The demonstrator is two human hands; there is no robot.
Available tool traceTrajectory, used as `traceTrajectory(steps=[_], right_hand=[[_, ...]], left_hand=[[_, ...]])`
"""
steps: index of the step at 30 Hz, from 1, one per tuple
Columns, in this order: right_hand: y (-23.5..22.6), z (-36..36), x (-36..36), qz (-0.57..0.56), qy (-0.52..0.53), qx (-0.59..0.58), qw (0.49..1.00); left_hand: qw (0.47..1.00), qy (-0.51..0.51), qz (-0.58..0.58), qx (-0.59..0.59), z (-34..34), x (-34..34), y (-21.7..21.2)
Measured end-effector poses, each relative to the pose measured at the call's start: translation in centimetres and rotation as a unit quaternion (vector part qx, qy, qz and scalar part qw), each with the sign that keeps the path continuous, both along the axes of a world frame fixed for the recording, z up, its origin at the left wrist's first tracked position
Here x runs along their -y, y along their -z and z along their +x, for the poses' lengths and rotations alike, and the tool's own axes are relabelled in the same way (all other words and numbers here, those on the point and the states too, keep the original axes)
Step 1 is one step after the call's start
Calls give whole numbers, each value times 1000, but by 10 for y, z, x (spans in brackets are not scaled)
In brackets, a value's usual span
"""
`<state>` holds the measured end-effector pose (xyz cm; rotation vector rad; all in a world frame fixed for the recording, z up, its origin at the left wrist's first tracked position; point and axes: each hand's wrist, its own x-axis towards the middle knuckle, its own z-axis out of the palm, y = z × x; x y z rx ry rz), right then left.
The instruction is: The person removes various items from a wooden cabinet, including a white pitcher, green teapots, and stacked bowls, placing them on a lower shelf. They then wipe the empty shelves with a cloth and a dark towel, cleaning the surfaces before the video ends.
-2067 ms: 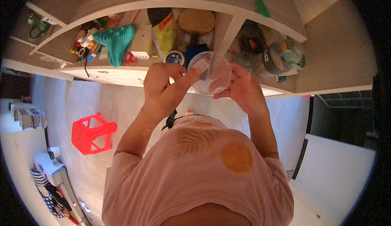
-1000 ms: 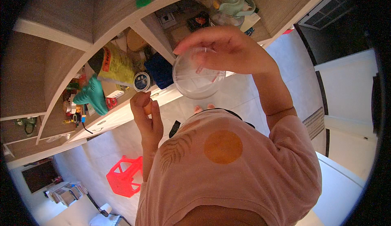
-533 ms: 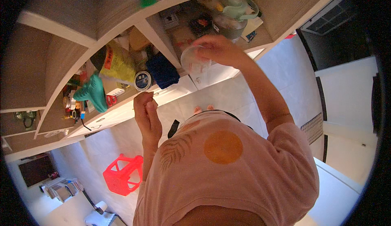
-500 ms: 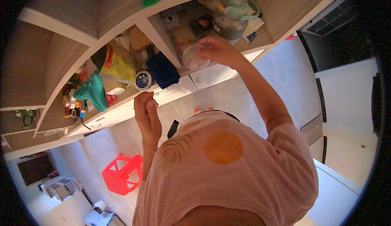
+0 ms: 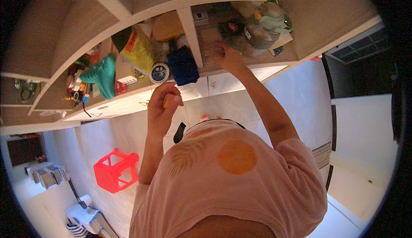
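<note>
My right hand point(image 5: 231, 59) reaches into the right shelf compartment, its fingers smeared by motion. A faint see-through shape shows by its fingertips, too blurred to make out. Behind it stand a clear jug with a pale green lid point(image 5: 273, 22) and a small black packet point(image 5: 231, 27). My left hand point(image 5: 161, 111) is raised in front of the shelf edge with its fingers curled in; whatever lies inside them is hidden. Near it on the shelf are a dark blue folded cloth point(image 5: 182, 65) and a round tin with a white rim point(image 5: 159, 73).
The left compartment holds a yellow bag point(image 5: 139, 51), a teal glove-like item point(image 5: 103, 75), red-handled scissors point(image 5: 120, 87) and several small things. An upright divider point(image 5: 189, 36) separates the compartments. A red plastic stool point(image 5: 116, 170) stands on the tiled floor at left.
The clear cup in my right hand has become hard to see as the hand moved and blurred. My left hand has risen and turned. The whole view has shifted slightly.
</note>
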<state>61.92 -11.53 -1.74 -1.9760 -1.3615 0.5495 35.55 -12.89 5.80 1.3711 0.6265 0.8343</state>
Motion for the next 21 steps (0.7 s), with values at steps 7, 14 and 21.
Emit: traceTrajectory(steps=[7,14,21], right_hand=[[-7,2,21,91,25,133,987],[11,5,53,155,76,145,974],[-62,-3,117,164,39,-141,976]], left_hand=[[984,123,119,-56,46,-9,18],[789,64,506,-343,150,-50,40],[686,0,528,-501,196,-74,109]])
